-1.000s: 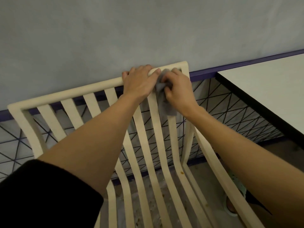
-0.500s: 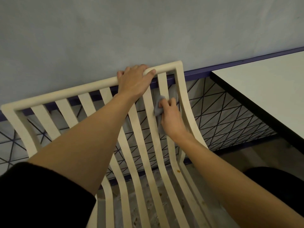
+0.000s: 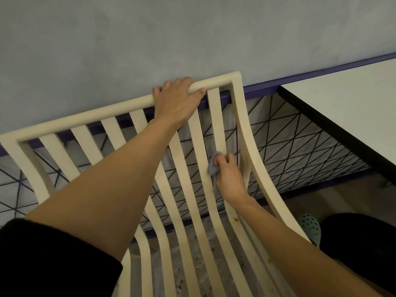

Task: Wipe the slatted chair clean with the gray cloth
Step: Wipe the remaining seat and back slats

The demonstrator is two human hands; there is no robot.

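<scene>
The left hand (image 3: 179, 101) is clamped over the top rail of the slatted chair (image 3: 90, 116), fingers curled behind the rail and thumb lying along its front, a little in from the right corner of the backrest. The right hand (image 3: 229, 176) is lower down, closed around the gray cloth (image 3: 213, 166), which is bunched up and pressed against the rightmost slat about halfway down the backrest. Only a small wad of cloth shows past the fingers on their left side; the rest is hidden in the grip. The two hands are well apart, one at the rail and one down on the slat.

Both forearms are bare, and a black sleeve (image 3: 53, 260) covers the left upper arm. The chair is cream-coloured, its backrest made of flat slats that curve down into the seat, with a thicker frame running round the outside. A few small brown specks (image 3: 236, 219) sit on the slats low down, near the right forearm.

Behind the chair stands a pale blue-gray wall (image 3: 192, 35) with a dark purple strip and a panel of crossing dark lines below it. To the right is a white table (image 3: 353, 99) with a dark edge. Below its corner, a pale green perforated shoe (image 3: 310, 227) rests on the floor just beside the chair's right frame.
</scene>
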